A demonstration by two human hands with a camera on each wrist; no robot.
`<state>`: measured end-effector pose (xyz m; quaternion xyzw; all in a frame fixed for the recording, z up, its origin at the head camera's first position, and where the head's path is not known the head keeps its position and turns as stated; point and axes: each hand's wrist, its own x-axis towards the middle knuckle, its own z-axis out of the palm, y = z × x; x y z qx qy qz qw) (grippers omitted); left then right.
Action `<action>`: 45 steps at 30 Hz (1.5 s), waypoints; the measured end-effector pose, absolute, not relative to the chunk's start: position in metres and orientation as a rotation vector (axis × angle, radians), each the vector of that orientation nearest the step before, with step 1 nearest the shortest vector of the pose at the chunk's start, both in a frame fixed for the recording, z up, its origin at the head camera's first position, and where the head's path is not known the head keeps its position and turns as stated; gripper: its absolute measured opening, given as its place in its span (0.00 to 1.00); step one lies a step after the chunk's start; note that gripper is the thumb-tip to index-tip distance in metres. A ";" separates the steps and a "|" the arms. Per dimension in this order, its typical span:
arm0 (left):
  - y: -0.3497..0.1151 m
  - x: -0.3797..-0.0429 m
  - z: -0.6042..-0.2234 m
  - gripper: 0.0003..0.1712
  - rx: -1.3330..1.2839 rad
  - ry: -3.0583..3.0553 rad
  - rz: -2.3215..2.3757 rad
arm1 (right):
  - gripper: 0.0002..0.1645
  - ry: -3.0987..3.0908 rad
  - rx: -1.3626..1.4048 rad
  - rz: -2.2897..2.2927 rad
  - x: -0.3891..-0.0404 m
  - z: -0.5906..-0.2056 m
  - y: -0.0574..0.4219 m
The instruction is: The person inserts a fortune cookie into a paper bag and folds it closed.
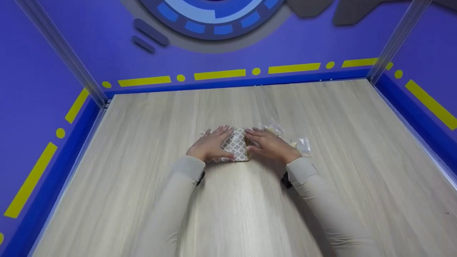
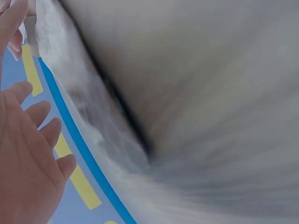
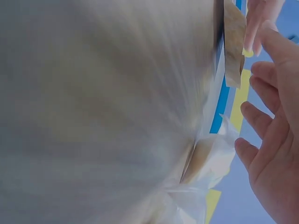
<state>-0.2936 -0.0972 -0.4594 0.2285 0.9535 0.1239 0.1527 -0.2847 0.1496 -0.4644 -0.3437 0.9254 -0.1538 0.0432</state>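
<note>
A flat piece with a white and grey lattice pattern [image 1: 236,142] lies on the table between the hands. My left hand [image 1: 211,145] rests over its left part, fingers stretched forward and thumb pointing right. At its right edge is my right hand [image 1: 269,146], with fingertips close to the patterned face and fingers loosely bent. A brown papery edge [image 3: 234,44] stands up beside the right thumb in the right wrist view. The left wrist view shows the left palm [image 2: 28,154] with spread, relaxed fingers; the piece's left side is partly hidden under this hand in the head view.
Clear plastic bags [image 1: 303,144] with pale brown contents lie just right of and behind the right hand. The wood-grain table [image 1: 228,214] is bounded by a blue back wall [image 1: 228,57] with yellow marks, and by side walls.
</note>
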 end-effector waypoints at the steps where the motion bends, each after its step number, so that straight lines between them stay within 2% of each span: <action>1: -0.097 -0.295 -0.459 0.60 0.660 2.729 0.363 | 0.35 2.833 -1.052 -0.448 -0.285 -0.465 0.148; 12: -0.106 -0.297 -0.466 0.59 0.614 2.619 0.389 | 0.38 2.875 -1.030 -0.287 -0.286 -0.470 0.140; 21: -0.113 -0.295 -0.462 0.60 0.599 2.605 0.385 | 0.36 2.894 -1.082 -0.137 -0.282 -0.470 0.132; 32: -0.109 -0.290 -0.458 0.57 0.510 2.615 0.363 | 0.36 2.784 -1.103 -0.182 -0.284 -0.468 0.130; 45: -0.108 -0.293 -0.457 0.55 0.557 2.582 0.405 | 0.36 2.745 -1.096 -0.213 -0.285 -0.466 0.131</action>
